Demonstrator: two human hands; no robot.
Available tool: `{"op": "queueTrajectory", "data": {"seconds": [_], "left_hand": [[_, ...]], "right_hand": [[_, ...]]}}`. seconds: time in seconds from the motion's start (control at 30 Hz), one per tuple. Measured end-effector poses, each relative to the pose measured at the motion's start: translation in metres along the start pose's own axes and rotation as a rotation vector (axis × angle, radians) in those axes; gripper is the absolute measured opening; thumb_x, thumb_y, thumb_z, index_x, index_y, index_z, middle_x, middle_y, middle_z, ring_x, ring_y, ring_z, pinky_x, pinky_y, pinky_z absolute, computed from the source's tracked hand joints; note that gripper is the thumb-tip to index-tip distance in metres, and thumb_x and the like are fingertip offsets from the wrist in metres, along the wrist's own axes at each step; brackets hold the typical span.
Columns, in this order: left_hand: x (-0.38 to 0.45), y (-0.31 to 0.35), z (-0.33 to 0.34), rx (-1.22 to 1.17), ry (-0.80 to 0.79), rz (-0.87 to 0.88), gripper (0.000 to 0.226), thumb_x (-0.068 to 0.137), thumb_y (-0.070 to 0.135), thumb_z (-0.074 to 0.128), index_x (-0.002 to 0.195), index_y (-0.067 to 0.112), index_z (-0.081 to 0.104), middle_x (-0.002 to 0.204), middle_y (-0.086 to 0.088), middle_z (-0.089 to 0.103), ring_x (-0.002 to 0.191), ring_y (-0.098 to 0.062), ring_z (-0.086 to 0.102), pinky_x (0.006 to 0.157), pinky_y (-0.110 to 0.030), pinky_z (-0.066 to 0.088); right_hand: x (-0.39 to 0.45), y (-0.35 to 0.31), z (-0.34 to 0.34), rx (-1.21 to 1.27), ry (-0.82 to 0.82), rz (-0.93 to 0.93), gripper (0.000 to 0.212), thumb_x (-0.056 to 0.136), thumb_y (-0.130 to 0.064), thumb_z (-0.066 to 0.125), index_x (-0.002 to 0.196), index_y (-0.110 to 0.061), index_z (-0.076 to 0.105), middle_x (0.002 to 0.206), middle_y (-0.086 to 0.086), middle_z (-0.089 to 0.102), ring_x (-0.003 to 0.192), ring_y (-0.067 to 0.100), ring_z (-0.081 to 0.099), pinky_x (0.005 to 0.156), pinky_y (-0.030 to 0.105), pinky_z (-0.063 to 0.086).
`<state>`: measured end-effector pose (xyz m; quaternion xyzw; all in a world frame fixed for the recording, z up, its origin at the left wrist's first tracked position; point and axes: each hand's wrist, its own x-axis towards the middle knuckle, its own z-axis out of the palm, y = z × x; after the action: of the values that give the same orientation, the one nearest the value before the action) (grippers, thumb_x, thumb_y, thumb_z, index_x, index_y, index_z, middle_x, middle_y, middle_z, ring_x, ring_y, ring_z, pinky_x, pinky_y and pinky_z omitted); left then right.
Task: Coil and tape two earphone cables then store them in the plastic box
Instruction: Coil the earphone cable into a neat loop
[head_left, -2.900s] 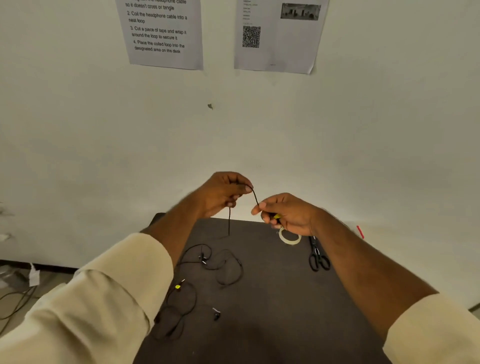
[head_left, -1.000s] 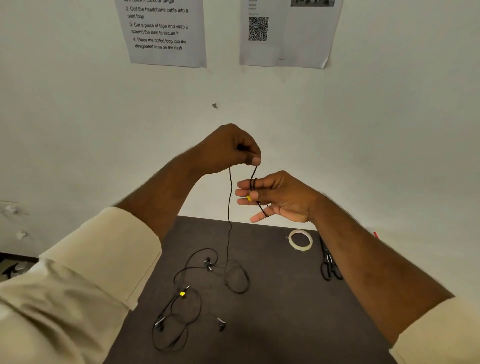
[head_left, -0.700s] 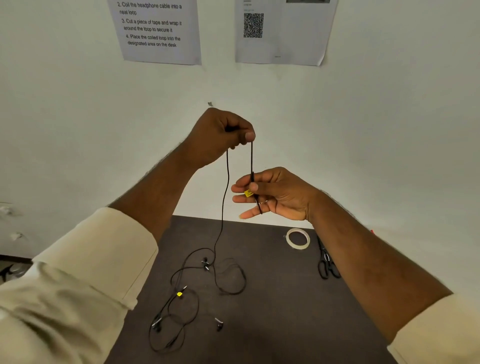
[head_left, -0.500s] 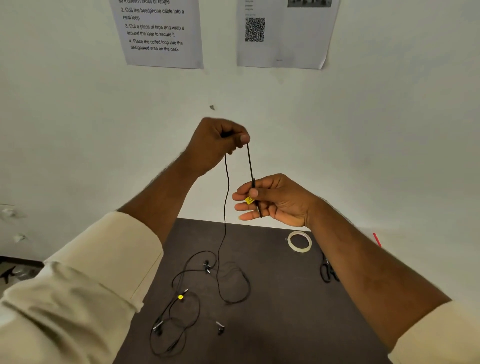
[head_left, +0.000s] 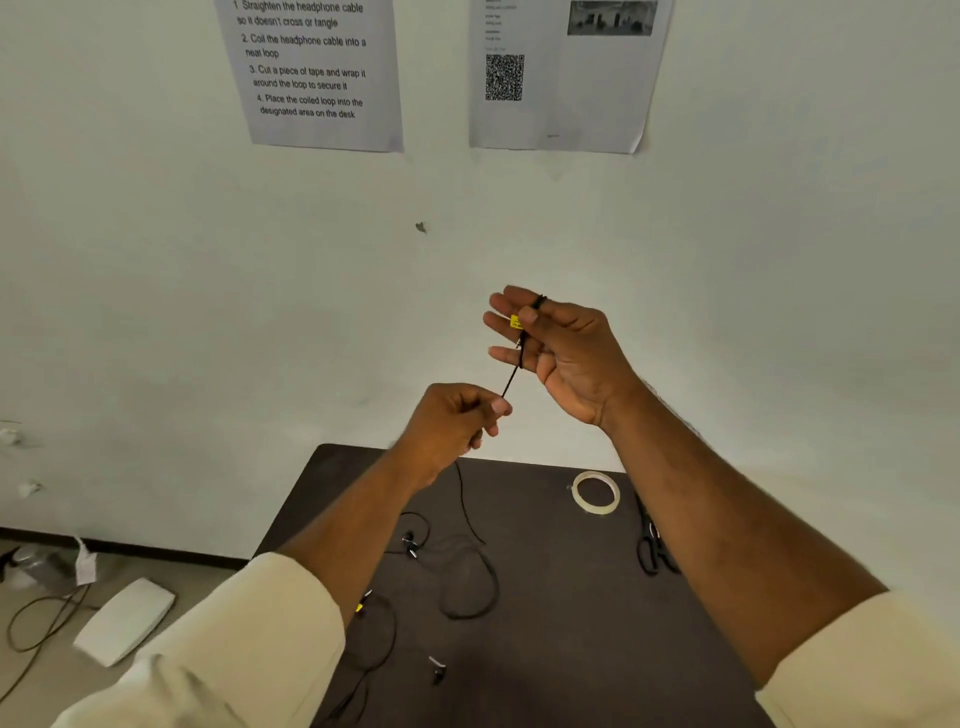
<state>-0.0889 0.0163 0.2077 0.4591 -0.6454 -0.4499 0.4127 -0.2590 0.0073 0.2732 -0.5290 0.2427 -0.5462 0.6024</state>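
Both forearms were bare below cream long sleeves, the left sleeve (head_left: 244, 639) and right sleeve (head_left: 862, 660) rolled back near the elbows. No rings or watch visible.

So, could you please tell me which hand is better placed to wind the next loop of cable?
Left hand: it pinches the free earphone cable below the right hand, whose fingers serve as the former.

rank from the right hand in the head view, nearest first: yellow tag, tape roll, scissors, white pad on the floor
From the right hand:
1. Yellow tag, pinched at its fingers.
2. Tape roll, on the table below.
3. Scissors, just past the roll, nearer the camera.
4. White pad, on the floor far left.
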Motion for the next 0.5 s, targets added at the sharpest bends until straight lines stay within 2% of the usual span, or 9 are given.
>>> {"op": "queueTrajectory", "data": {"seconds": [0.1,0.17,0.23,0.3,0.37,0.43,0.5], "left_hand": [[0.005,0.015,-0.011,0.403,0.030,0.014,0.017,0.091,0.032,0.066,0.087,0.017,0.074,0.069,0.005,0.068,0.060,-0.005,0.059,0.058,-0.019,0.043],[0.007,0.028,-0.021,0.579,-0.062,0.005,0.018,0.090,0.031,0.066,0.092,0.015,0.073,0.076,0.005,0.067,0.073,-0.010,0.062,0.063,-0.020,0.043],[0.007,0.041,-0.025,0.703,-0.164,0.005,0.018,0.089,0.031,0.068,0.098,0.016,0.074,0.080,0.008,0.064,0.082,-0.012,0.062,0.070,-0.023,0.044],[0.006,0.055,-0.030,0.776,-0.224,0.033,0.018,0.087,0.029,0.070,0.099,0.016,0.074,0.086,0.008,0.065,0.087,-0.011,0.062,0.077,-0.025,0.046],[0.008,0.068,-0.037,0.795,-0.221,0.096,0.015,0.085,0.026,0.073,0.095,0.015,0.075,0.089,0.004,0.068,0.086,-0.010,0.062,0.078,-0.024,0.047],[0.012,0.081,-0.044,0.824,-0.197,0.182,0.010,0.083,0.022,0.074,0.090,0.014,0.076,0.085,0.005,0.067,0.083,-0.010,0.061,0.071,-0.019,0.045],[0.016,0.092,-0.048,0.817,-0.193,0.240,0.004,0.083,0.018,0.074,0.086,0.015,0.075,0.078,0.012,0.063,0.077,-0.006,0.059,0.064,-0.013,0.040]], "right_hand": [[-0.002,0.011,-0.006,-0.218,0.074,-0.017,0.025,0.093,-0.006,0.057,0.115,-0.013,0.067,0.119,0.001,0.068,0.118,0.017,0.061,0.101,0.036,0.047],[-0.004,0.017,-0.009,-0.332,0.086,-0.030,0.029,0.093,-0.003,0.057,0.120,-0.011,0.064,0.120,-0.002,0.066,0.119,0.008,0.059,0.100,0.021,0.045],[-0.006,0.021,-0.013,-0.400,0.093,-0.001,0.031,0.093,-0.001,0.057,0.123,-0.006,0.062,0.124,0.000,0.064,0.116,0.003,0.059,0.098,0.015,0.044],[-0.009,0.024,-0.018,-0.455,0.073,0.053,0.030,0.092,-0.001,0.058,0.121,-0.004,0.063,0.125,0.003,0.064,0.110,-0.001,0.061,0.097,0.016,0.045],[-0.015,0.028,-0.021,-0.500,0.039,0.127,0.026,0.091,-0.004,0.060,0.116,-0.007,0.067,0.125,0.003,0.065,0.105,-0.001,0.062,0.090,0.021,0.049],[-0.019,0.031,-0.022,-0.522,0.015,0.216,0.024,0.091,-0.007,0.062,0.115,-0.007,0.068,0.123,0.001,0.066,0.113,0.009,0.061,0.089,0.034,0.052],[-0.023,0.032,-0.021,-0.508,-0.008,0.281,0.026,0.091,-0.010,0.063,0.116,-0.006,0.068,0.121,0.001,0.068,0.117,0.016,0.061,0.089,0.041,0.052]]}}
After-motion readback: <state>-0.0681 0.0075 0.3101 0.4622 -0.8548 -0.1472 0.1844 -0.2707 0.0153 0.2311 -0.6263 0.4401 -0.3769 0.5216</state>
